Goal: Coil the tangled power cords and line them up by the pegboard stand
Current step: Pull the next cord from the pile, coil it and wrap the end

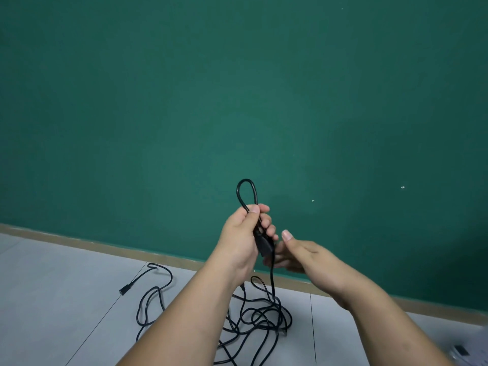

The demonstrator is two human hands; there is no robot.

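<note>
One loop of thin black power cord (247,191) rises above the left hand (241,233), whose curled fingers clamp it and its plug (264,247), likely anchoring a coil; beside it the right hand (303,256) waits loosely open, tangled slack (264,318) below.

The left hand (244,233) holds a loop of cord (247,191) up before the wall (237,88), with the right hand (303,256) just to its right and a little lower. The cord drops to a tangle (261,318) on the floor (52,299) below. One plug end (123,291) lies well off to the left.
</note>
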